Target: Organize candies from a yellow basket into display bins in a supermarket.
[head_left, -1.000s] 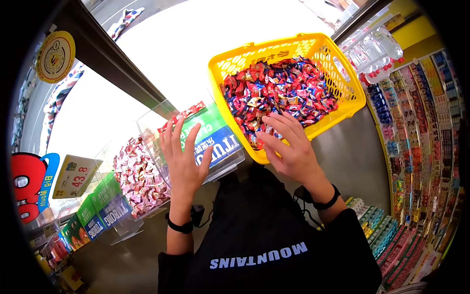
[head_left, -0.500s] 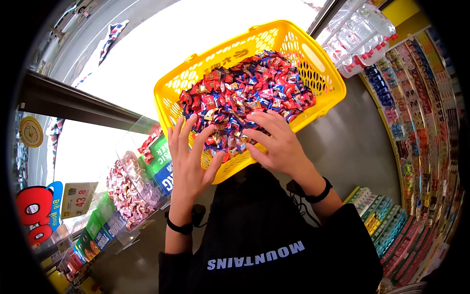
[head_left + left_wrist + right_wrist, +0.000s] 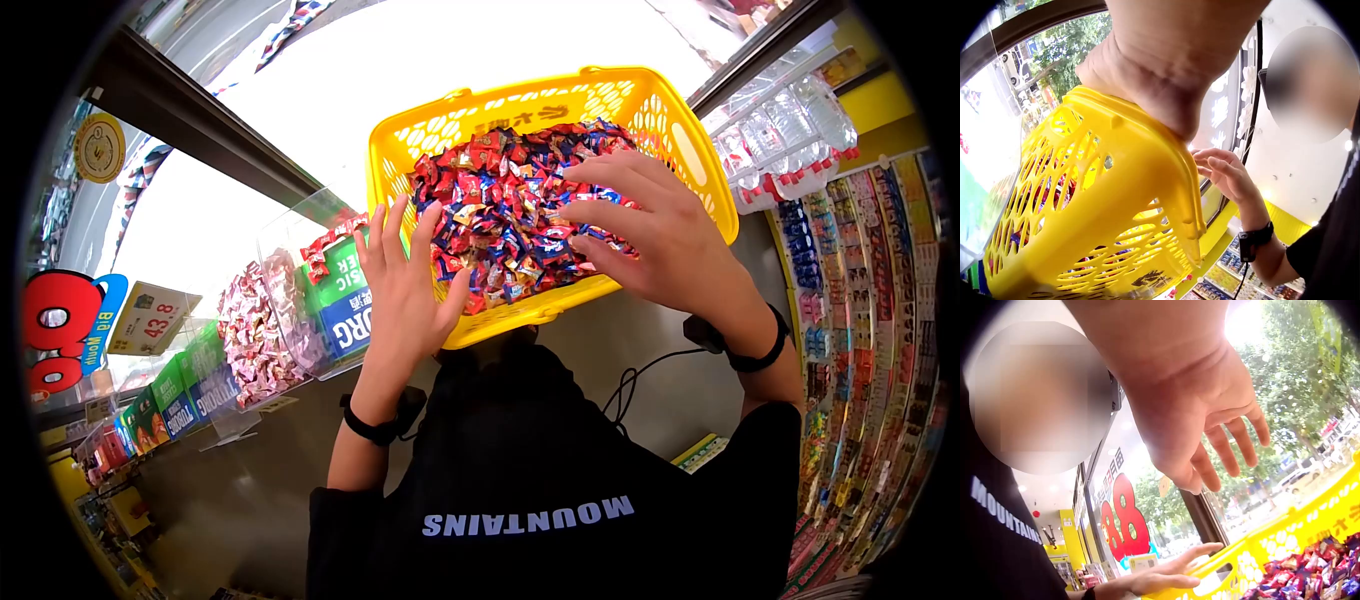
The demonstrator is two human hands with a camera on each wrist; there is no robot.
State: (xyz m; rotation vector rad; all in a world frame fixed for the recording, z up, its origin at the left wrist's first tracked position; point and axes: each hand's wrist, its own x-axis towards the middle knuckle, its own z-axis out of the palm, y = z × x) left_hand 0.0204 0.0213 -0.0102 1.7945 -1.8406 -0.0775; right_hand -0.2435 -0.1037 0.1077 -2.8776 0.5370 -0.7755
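A yellow plastic shopping basket [image 3: 540,312] holds a heap of small candies [image 3: 510,205] in red and blue wrappers. At the basket's near left corner is my left hand [image 3: 405,290], fingers spread and thumb out. In the left wrist view this hand [image 3: 1154,69] lies right at the basket's rim [image 3: 1166,147]. Over the right part of the candies hovers my right hand [image 3: 660,235], its fingers loosely bent and apart. Seen from the right wrist, the palm of that hand [image 3: 1191,419] holds nothing and stands above the basket.
Left of the basket stand clear bins, one with pink-wrapped candies [image 3: 260,330], and green and blue boxes [image 3: 345,300]. A price sign [image 3: 155,320] is farther left. Bottled water [image 3: 785,130] stands at the right back, beside shelves [image 3: 860,300] of packaged goods.
In the head view, the basket sits farther left over the clear bin than a second ago. My left hand has come to its left corner. My right hand has moved right across the candies.
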